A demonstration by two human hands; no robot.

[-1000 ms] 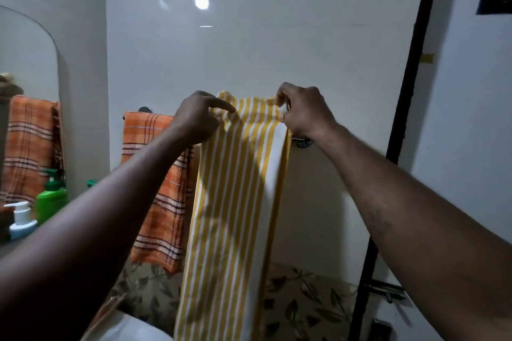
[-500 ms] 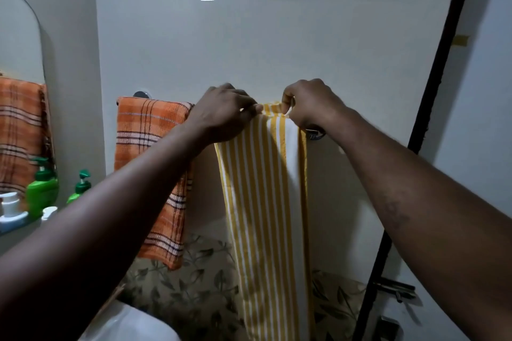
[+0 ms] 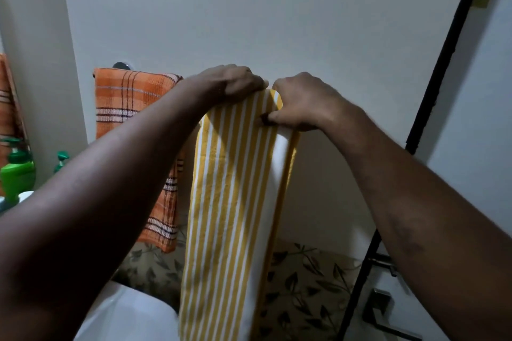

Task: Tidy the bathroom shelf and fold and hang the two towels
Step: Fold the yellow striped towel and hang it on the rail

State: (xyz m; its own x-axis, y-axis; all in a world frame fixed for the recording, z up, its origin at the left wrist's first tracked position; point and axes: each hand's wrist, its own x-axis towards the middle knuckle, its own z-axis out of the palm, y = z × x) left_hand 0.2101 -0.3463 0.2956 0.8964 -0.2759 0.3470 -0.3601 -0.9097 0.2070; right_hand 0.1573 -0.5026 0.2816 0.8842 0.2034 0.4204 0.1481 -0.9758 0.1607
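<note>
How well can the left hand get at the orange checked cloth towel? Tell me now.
Probably easily: the orange checked cloth towel hangs just beside the left hand, with nothing between them. Its fingers would first have to release the yellow-and-white striped towel they grip.

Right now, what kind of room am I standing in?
Most likely a bathroom: an orange checked towel and a yellow striped towel hang on the wall, a green pump bottle stands at left, and a white basin sits below.

Both hands — left hand [image 3: 232,81], right hand [image 3: 302,104] — grip top of hanging yellow striped towel [image 3: 230,202].
</note>
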